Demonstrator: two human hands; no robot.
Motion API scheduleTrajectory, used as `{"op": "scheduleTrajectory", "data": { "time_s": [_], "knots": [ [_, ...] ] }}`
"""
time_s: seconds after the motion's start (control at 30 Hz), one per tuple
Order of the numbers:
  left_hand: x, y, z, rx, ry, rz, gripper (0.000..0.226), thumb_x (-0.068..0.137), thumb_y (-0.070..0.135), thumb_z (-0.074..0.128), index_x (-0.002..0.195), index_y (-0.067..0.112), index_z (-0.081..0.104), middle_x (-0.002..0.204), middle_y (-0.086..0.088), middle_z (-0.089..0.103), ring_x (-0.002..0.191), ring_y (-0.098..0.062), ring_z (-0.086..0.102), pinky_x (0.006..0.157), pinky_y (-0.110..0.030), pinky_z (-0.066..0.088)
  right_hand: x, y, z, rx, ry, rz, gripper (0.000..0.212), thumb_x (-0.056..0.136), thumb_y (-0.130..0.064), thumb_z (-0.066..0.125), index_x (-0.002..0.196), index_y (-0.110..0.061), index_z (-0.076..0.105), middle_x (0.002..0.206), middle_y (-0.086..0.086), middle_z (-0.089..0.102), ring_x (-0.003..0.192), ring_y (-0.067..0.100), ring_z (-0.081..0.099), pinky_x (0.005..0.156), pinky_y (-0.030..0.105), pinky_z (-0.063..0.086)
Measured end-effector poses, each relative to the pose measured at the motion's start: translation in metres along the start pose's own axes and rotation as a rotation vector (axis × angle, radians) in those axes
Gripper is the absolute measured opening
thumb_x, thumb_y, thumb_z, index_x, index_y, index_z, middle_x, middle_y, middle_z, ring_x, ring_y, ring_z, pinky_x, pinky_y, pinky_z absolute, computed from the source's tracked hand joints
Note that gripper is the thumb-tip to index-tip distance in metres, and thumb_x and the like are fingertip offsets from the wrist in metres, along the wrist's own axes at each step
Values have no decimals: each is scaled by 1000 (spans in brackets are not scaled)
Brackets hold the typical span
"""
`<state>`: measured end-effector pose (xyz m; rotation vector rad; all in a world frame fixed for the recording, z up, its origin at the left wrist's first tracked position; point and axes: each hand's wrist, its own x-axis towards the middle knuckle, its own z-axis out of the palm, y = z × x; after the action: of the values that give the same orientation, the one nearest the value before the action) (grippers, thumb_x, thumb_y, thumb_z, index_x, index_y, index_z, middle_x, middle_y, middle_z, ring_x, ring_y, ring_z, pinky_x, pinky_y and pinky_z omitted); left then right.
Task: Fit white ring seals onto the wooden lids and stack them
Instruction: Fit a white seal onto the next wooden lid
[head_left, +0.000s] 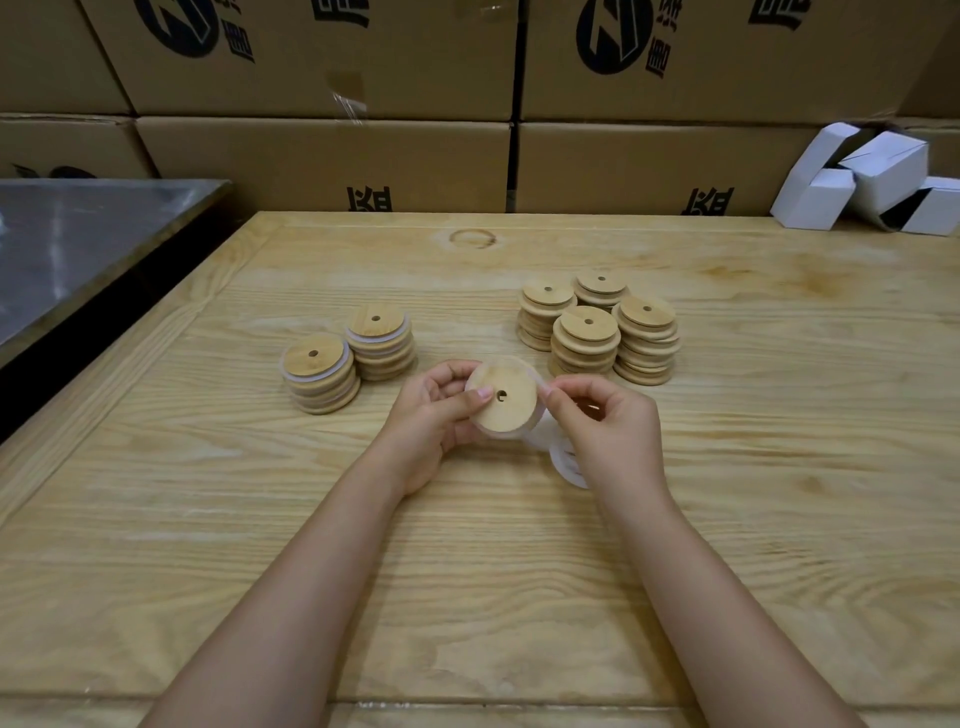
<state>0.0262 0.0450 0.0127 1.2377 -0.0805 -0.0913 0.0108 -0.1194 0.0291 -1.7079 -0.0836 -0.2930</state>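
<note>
My left hand (434, 410) grips a round wooden lid (506, 405) with a small hole, held tilted above the table, thumb lying across its face. My right hand (605, 423) pinches a white ring seal (540, 387) at the lid's right rim. More white ring seals (566, 462) lie on the table under my right hand, partly hidden. Two stacks of lids with white seals (348, 358) stand to the left. Several stacks of bare wooden lids (597, 327) stand behind my hands to the right.
The wooden table (467, 571) stretches wide in front. Cardboard boxes (322, 156) form a wall at the back. White folded cartons (872, 182) lie at the back right. A metal-topped surface (78, 244) adjoins on the left.
</note>
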Motion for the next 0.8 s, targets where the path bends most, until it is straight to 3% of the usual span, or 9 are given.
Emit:
{"op": "scheduleTrajectory", "data": {
  "time_s": [0.13,0.27,0.43,0.6,0.8],
  "knots": [
    [1,1,0,-32,-14,-71,38,72,12,62,110,9,60,84,-3,70,64,-11,66,59,-26,57,-2,0,0,-169,-29,-220,14,87,-5,61,80,-14,69,90,-4,66,87,0,59,79,12,43],
    [1,3,-3,-43,-18,-131,28,84,4,56,111,7,62,78,-3,69,60,-11,65,56,-26,57,-2,4,-5,-382,-73,-467,11,84,2,61,88,-4,70,92,2,67,88,9,60,80,18,45],
    [1,5,-5,-18,-21,-169,24,87,4,54,108,6,64,77,-5,69,61,-12,65,54,-25,57,0,8,-11,-553,-113,-724,9,85,-2,62,90,0,70,90,7,70,82,24,66,72,37,52],
    [1,8,-5,-23,-21,-221,21,88,4,52,102,8,68,79,-8,69,57,-11,65,45,-21,53,0,9,-12,-691,-104,-916,7,84,-2,64,88,-1,70,84,9,70,74,27,66,63,38,53],
    [0,9,-6,-39,-28,-251,22,84,5,55,102,8,68,78,-7,71,56,-12,65,42,-20,52,-3,5,-8,-743,-102,-984,5,84,3,64,83,1,68,79,13,65,66,31,59,58,39,50]
  ]
}}
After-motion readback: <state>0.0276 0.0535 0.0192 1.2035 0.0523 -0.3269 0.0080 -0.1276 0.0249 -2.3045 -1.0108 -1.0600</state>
